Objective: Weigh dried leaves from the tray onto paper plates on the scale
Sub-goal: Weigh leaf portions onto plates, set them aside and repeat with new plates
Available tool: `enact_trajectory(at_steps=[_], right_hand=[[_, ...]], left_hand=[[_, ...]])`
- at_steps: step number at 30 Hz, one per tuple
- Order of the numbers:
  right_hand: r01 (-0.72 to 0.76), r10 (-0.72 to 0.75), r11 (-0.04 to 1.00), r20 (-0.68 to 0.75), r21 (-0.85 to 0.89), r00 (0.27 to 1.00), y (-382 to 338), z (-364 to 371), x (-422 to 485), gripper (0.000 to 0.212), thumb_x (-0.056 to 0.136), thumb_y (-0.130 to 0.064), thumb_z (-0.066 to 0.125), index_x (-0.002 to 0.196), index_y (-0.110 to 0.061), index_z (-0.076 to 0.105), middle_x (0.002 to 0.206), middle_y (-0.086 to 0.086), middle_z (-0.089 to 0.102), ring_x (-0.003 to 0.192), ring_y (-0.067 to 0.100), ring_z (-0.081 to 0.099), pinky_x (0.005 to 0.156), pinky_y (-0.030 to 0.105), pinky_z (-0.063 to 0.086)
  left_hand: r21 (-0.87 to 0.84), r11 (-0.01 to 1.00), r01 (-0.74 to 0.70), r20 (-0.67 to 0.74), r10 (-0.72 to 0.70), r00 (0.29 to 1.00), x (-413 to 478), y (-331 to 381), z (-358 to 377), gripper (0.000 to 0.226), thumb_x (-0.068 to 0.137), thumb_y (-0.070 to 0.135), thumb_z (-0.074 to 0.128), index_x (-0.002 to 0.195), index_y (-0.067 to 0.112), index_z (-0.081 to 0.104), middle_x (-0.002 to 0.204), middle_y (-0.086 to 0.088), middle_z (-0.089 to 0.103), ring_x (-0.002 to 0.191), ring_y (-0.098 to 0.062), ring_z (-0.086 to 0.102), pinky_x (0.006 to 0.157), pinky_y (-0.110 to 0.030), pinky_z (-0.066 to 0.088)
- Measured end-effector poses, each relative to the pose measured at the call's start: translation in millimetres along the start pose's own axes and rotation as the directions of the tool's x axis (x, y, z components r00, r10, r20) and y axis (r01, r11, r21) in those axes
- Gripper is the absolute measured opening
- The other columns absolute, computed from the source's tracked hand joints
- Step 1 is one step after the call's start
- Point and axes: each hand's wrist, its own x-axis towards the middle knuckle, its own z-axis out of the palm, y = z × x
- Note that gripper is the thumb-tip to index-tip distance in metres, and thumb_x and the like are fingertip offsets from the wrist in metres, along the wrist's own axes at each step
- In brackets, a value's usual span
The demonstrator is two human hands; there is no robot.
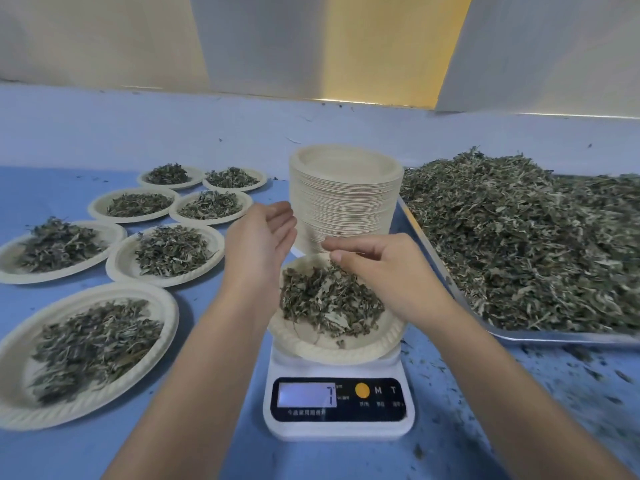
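A white scale [337,424] on the blue table [52,455] carries a paper plate [311,351] of dried leaves [325,303]. Its screen [306,394] shows one digit, seemingly 7; beside an orange button [362,390] stand "M" and "T", and the small print is too blurred to read. The left hand [259,244] hovers at the plate's 10 o'clock, fingers straight and together. The right hand [377,268], at 1 o'clock, pinches bits of leaf. A stack of plates [346,202] stands at 12 o'clock, the heaped tray [554,338] at 2 o'clock, and filled plates [166,254] from 8 to 11.
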Motion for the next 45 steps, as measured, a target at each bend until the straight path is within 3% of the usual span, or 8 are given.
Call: enact_trajectory(at_steps=[6,9,18,23,31,37,41,45], right_hand=[[-0.016,0.013,0.983,0.018,0.181,1.000,2,-6,-1,0.030,0.089,0.000,0.058,0.092,-0.027,0.073,0.090,-0.011,0.075,0.095,0.000,0.067,0.090,0.015,0.049],[0.019,0.017,0.976,-0.161,0.218,0.987,6,-7,-2,0.033,0.090,0.001,0.053,0.091,-0.026,0.073,0.093,-0.012,0.074,0.095,0.001,0.066,0.086,0.013,0.049],[-0.179,0.334,0.875,-0.291,0.450,0.897,30,-9,-11,0.030,0.090,0.001,0.047,0.093,-0.013,0.074,0.098,-0.002,0.074,0.099,0.008,0.066,0.093,0.026,0.049],[-0.207,0.379,0.851,-0.291,0.482,0.879,29,1,-12,0.032,0.087,0.003,0.047,0.088,-0.013,0.075,0.096,0.001,0.074,0.100,0.018,0.066,0.095,0.037,0.050],[-0.178,0.379,0.844,-0.328,0.506,0.865,13,5,-8,0.032,0.084,0.004,0.047,0.085,-0.012,0.075,0.095,0.002,0.074,0.099,0.023,0.066,0.097,0.047,0.048],[-0.152,0.355,0.818,-0.279,0.555,0.892,-15,29,14,0.027,0.086,0.006,0.052,0.094,-0.013,0.070,0.097,0.002,0.071,0.091,0.007,0.067,0.091,0.030,0.053],[-0.296,0.383,0.873,-0.169,0.387,0.908,-27,57,29,0.026,0.084,-0.003,0.060,0.107,-0.013,0.065,0.096,0.001,0.066,0.083,0.010,0.062,0.071,0.025,0.051],[-0.395,0.422,0.807,0.040,0.439,0.906,-41,90,45,0.010,0.085,-0.001,0.063,0.078,-0.005,0.068,0.073,0.007,0.068,0.063,0.015,0.064,0.062,0.025,0.057]], left_hand=[[0.038,0.999,-0.019,0.009,0.019,1.000,3,1,-7,0.026,0.095,0.008,0.037,0.096,0.006,0.063,0.102,-0.007,0.068,0.102,-0.017,0.065,0.086,-0.025,0.053],[0.131,0.989,-0.062,-0.008,0.064,0.998,4,1,-10,0.028,0.094,0.008,0.038,0.091,0.010,0.066,0.097,-0.003,0.070,0.095,-0.012,0.067,0.081,-0.024,0.054],[0.505,0.860,-0.076,-0.018,0.099,0.995,16,-28,-29,0.031,0.091,0.008,0.038,0.104,0.017,0.064,0.116,0.001,0.063,0.110,-0.009,0.055,0.089,-0.025,0.038],[0.466,0.884,0.045,-0.040,-0.029,0.999,18,-33,-30,0.022,0.090,0.007,0.046,0.096,0.013,0.066,0.118,-0.007,0.064,0.113,-0.020,0.057,0.103,-0.040,0.041],[0.422,0.904,0.070,-0.055,-0.051,0.997,19,-21,-33,0.027,0.086,-0.005,0.049,0.094,0.012,0.068,0.097,-0.006,0.069,0.100,-0.027,0.063,0.093,-0.042,0.050],[0.209,0.975,0.071,-0.071,-0.057,0.996,31,19,-59,0.035,0.086,-0.014,0.046,0.112,0.001,0.064,0.103,-0.007,0.071,0.098,-0.025,0.066,0.090,-0.040,0.051],[0.239,0.971,-0.016,-0.163,0.057,0.985,38,50,-96,0.030,0.085,-0.012,0.049,0.096,0.007,0.070,0.098,-0.004,0.073,0.094,-0.020,0.068,0.088,-0.036,0.052],[0.282,0.958,-0.054,-0.256,0.129,0.958,51,75,-140,0.031,0.084,-0.009,0.052,0.091,0.014,0.071,0.098,0.001,0.073,0.102,-0.022,0.066,0.098,-0.042,0.046]])
